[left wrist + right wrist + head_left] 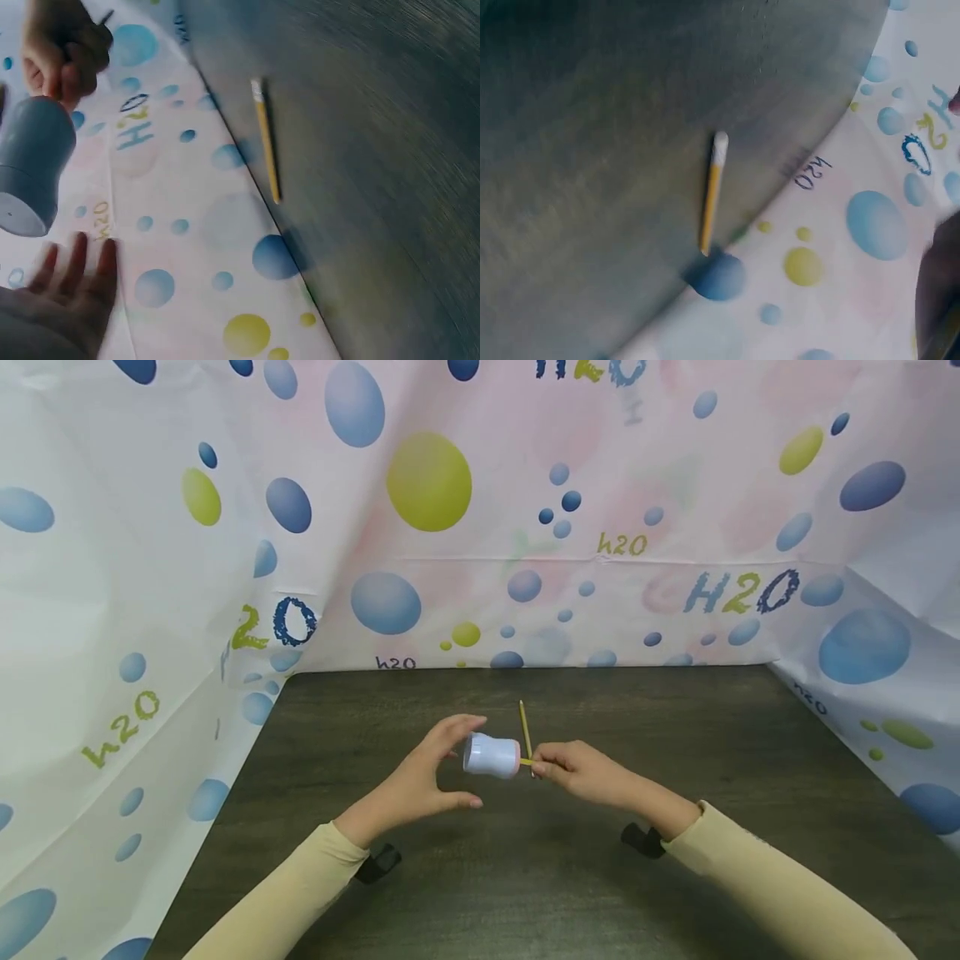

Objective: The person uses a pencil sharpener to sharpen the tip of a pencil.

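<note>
Dark wood-grain table (675, 877), matte, evenly lit, with no hard shadows. Enclosed on three sides by a thin plastic sheet (112, 610) hung as back and side walls, its lower edge lying on the tabletop. Sheet is white to pale pink, printed with blue and yellow-green bubbles and "H2O" lettering; creases show along the back wall.

Long cream-yellow sleeves (757, 877) cover both arms, with black wrist mounts (643, 840).
</note>
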`<state>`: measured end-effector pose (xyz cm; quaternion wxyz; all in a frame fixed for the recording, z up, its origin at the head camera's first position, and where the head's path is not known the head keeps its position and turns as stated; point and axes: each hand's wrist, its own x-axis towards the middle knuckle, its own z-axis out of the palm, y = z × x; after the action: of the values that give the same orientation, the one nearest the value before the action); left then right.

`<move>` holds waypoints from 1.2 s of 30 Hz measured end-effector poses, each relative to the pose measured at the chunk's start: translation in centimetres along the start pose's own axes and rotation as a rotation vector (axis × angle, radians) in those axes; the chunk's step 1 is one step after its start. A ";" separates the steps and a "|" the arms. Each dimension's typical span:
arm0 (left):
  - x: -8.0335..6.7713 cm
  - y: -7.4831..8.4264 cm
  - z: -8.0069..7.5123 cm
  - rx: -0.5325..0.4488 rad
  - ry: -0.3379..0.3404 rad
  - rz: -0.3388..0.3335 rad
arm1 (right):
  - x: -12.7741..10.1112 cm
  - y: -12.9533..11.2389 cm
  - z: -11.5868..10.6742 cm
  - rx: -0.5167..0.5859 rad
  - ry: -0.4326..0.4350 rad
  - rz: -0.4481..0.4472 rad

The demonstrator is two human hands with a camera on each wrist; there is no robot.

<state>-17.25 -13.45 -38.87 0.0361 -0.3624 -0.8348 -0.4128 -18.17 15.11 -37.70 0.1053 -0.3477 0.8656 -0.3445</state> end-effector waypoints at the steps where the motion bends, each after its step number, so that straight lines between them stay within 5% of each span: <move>1: 0.0 0.0 -0.1 -0.067 -0.020 -0.071 | -0.2 -0.1 0.2 -0.113 0.071 -0.044; 5: 0.2 -0.1 -0.5 -0.339 -0.077 -0.371 | -0.5 0.1 0.8 -0.612 0.365 -0.277; 8: 0.2 -0.2 -0.4 -0.459 -0.158 -0.502 | -0.4 0.6 1.2 -0.853 0.484 -0.444; 12: 0.1 -0.2 0.1 -0.547 -0.226 -0.531 | -0.5 0.9 1.4 -0.964 0.473 -0.519; 18: 0.0 0.0 0.7 -0.501 -0.133 -0.490 | -0.8 0.4 1.3 -0.980 0.426 -0.421; 21: 0.0 0.2 0.8 -0.394 -0.059 -0.426 | -0.7 -0.1 1.1 -0.876 0.379 -0.336; 23: 0.0 0.4 0.8 -0.273 -0.006 -0.353 | -0.4 -0.3 0.8 -0.703 0.297 -0.261; 28: -0.1 0.6 0.4 0.147 0.113 0.008 | 0.3 -0.1 -0.2 0.047 -0.065 0.005; 31: 0.2 0.5 0.2 0.285 0.159 0.198 | 0.7 0.5 -0.9 0.442 -0.248 0.155; 33: 0.3 0.4 0.1 0.309 0.174 0.255 | 0.9 0.7 -1.1 0.547 -0.304 0.203; 36: 0.4 0.5 0.0 0.203 0.147 0.222 | 1.2 0.6 -1.0 0.493 -0.271 0.142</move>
<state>-17.21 -13.07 -38.40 0.1789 -0.4158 -0.8221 -0.3453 -19.82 15.16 -37.29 0.3252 -0.2931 0.7560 -0.4867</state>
